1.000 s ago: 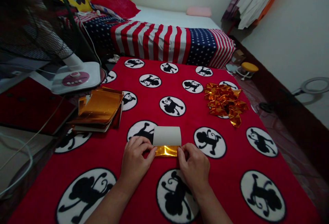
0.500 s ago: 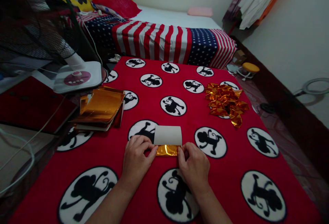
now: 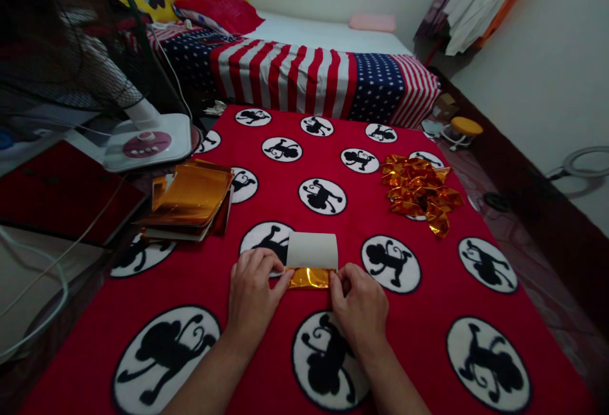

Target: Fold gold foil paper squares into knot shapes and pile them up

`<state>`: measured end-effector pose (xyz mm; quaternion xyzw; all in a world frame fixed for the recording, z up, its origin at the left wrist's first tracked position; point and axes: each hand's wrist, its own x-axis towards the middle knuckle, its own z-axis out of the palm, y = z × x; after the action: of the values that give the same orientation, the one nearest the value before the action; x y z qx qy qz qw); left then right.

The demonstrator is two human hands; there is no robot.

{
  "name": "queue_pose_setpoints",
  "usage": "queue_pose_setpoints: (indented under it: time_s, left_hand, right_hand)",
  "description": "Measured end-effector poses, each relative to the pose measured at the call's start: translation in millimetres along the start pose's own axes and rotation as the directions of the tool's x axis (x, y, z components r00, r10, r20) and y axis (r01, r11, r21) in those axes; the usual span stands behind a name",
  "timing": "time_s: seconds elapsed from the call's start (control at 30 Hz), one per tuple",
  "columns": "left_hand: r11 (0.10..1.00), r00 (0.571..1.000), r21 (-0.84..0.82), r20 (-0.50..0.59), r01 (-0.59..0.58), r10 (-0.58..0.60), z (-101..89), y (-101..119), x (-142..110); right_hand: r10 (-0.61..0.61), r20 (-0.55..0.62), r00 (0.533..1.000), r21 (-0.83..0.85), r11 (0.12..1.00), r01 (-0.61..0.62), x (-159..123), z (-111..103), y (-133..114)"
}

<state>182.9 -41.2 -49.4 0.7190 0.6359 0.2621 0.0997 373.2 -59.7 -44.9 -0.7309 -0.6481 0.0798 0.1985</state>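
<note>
A sheet of gold foil paper (image 3: 311, 250) lies on the red cloth in front of me, its pale grey back facing up. Its near edge is folded over into a shiny gold strip. My left hand (image 3: 254, 285) pinches the left end of that fold between thumb and fingers. At the right end, my right hand (image 3: 359, 297) grips the fold the same way, fingers curled. Farther off to the right lies a heap of folded gold foil pieces (image 3: 419, 190). On the left rests a stack of flat gold foil sheets (image 3: 193, 196).
The red cloth (image 3: 419, 351) has white ovals with black monkeys. A white fan base (image 3: 147, 142) stands at the left, beside a dark red box-like surface (image 3: 61, 180) and a white cable (image 3: 57, 269). Beyond is a bed (image 3: 295, 72); a yellow stool (image 3: 466, 126) sits at the right.
The view has shifted very slightly. Both hands stay at the fold's ends; the left fingers have moved a little, and the paper looks nearly the same.
</note>
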Motion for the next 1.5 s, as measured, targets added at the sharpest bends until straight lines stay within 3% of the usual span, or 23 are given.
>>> queue_pose_setpoints:
  time_s: [0.33,0.53,0.67,0.8,1.03,1.4,1.5]
  left_hand:
    - [0.999,0.999,-0.02,-0.001,0.033,-0.033,-0.6,-1.4,-0.5]
    - [0.994,0.996,-0.078,0.033,-0.074,0.077,0.7,0.2,2.8]
    - [0.975,0.98,-0.17,0.112,-0.144,0.164,2.1,8.7,7.8]
    - [0.977,0.985,-0.192,0.131,-0.09,0.117,6.3,19.0,10.3]
    - [0.994,0.999,-0.112,0.05,0.004,0.001,16.2,28.8,4.2]
    - [0.992,0.995,-0.121,0.085,-0.038,0.049,13.1,22.7,-0.5]
    - [0.992,0.996,-0.119,0.074,-0.045,0.054,15.1,21.6,-1.1]
  right_hand:
    - [0.014,0.004,1.0,0.007,1.0,-0.014,1.2,-0.5,0.0]
    - [0.027,0.003,1.0,-0.033,0.999,-0.027,2.0,-1.1,-0.1]
    - [0.051,0.012,0.999,-0.038,0.998,-0.05,2.5,-2.9,-1.8]
    - [0.079,0.023,0.997,-0.045,0.996,-0.078,3.5,-4.8,-3.4]
    - [0.162,0.077,0.984,-0.014,0.987,-0.161,7.9,-7.9,1.5]
    - [0.173,0.144,0.974,0.047,0.982,-0.181,11.5,-12.7,7.4]
    - [0.121,0.029,0.992,0.146,0.981,-0.124,9.0,-15.6,2.0]
